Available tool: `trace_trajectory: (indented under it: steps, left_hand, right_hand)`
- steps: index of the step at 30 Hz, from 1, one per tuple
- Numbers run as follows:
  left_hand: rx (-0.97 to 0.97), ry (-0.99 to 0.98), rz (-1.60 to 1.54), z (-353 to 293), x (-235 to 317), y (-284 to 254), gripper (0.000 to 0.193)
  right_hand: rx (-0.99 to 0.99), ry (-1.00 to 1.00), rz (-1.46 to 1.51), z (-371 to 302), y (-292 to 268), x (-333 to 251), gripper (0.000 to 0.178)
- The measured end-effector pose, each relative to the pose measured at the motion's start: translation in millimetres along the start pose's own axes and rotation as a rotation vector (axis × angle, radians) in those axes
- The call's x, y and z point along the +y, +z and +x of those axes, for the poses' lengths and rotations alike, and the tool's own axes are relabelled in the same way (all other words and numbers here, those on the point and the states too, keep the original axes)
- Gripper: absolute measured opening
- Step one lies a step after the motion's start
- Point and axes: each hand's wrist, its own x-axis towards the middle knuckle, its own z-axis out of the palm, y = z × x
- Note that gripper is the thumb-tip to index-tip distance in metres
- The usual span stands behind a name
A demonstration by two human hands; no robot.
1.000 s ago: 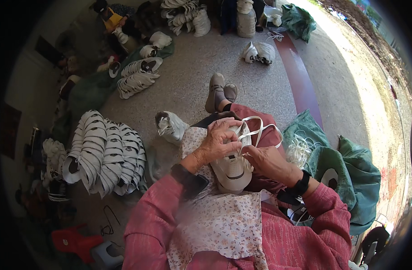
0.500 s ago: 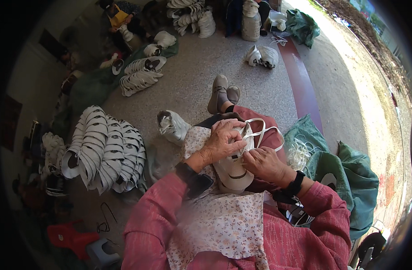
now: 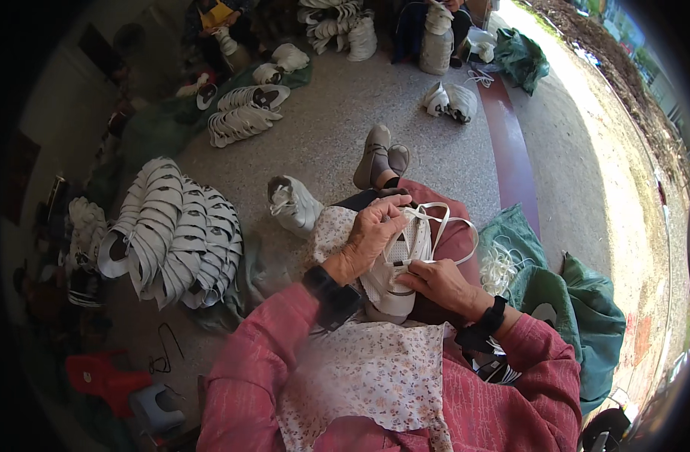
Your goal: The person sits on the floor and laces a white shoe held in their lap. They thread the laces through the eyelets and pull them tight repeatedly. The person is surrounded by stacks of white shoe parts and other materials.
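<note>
A white shoe upper (image 3: 391,301) lies on my lap, its rounded toe toward me. My left hand (image 3: 369,237) is closed on its left edge, fingers near the opening at the far end. A white shoelace (image 3: 476,239) is partly threaded and loops out to the right over my knee. Fingertips of my right hand (image 3: 444,286) are pinched together at the front of the lacing, with the lace there; the fingers partly hide the eyelets. Another white laced shoe upper (image 3: 296,207) stands on the floor just beyond my left knee.
Stacked white uppers (image 3: 175,233) rise at the left. To the right, a bundle of white laces (image 3: 501,267) lies on a green sack (image 3: 593,324). A red plastic stool (image 3: 100,380) stands at lower left. Beyond, other people sit near more uppers (image 3: 247,113).
My left hand has drawn back to the shoe's left edge, uncovering the lace and tongue. My right hand has shifted slightly toward the toe. The whole view has shifted a little.
</note>
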Motion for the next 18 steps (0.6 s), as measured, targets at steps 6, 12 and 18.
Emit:
trace_trajectory:
  steps: [6,12,18]
  left_hand:
    - [0.043,0.519,0.698,-4,-22,-23,0.018]
    - [0.179,0.836,0.935,-22,-44,4,0.060]
    - [0.149,0.547,0.945,-47,-34,9,0.085]
  right_hand:
    - [-0.230,0.180,0.377,8,-16,-13,0.033]
    - [-0.212,0.428,0.516,-21,-48,34,0.020]
    - [-0.004,0.267,0.471,49,-106,-13,0.027]
